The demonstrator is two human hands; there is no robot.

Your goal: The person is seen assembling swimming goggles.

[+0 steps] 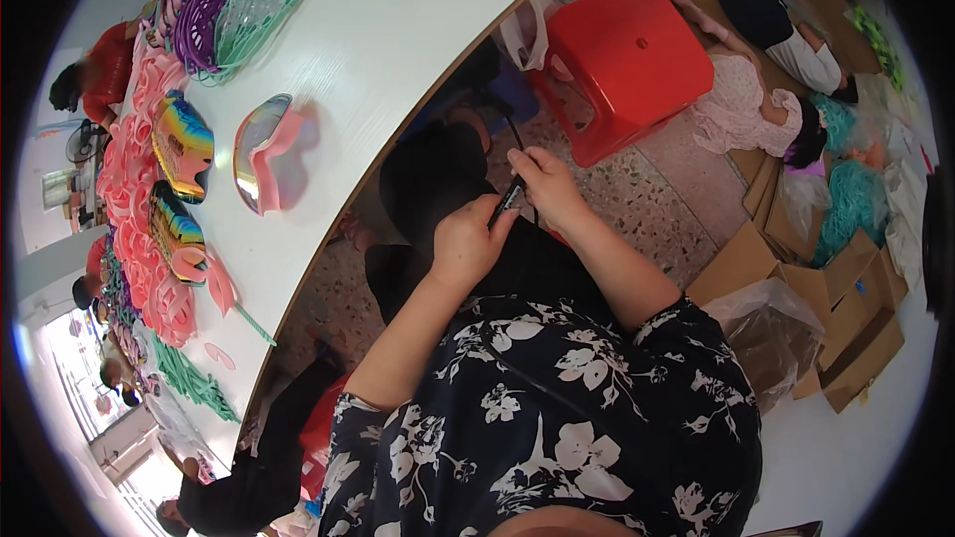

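Note:
Above my lap, my left hand (468, 242) is closed round a small black stick-shaped device (508, 199) with a thin black cord by it. My right hand (549, 186) is closed at the upper end of the same device, its fingers bent close to the cord. What lies under the fingertips is partly hidden. On the white table (388, 30) to my left lie pink-framed goggles (267, 164) with a mirrored lens. Beyond them, rainbow-coloured lenses (182, 149) rest against a heap of pink rubbery frames (134, 179).
Purple and mint cords (234, 20) lie in bundles on the table, with more mint cords (189, 378) nearer. A red stool (637, 60) stands at the right. Open cardboard boxes (846, 308) and a plastic bag (771, 328) are beside me. People sit beyond the table; others lie on cardboard.

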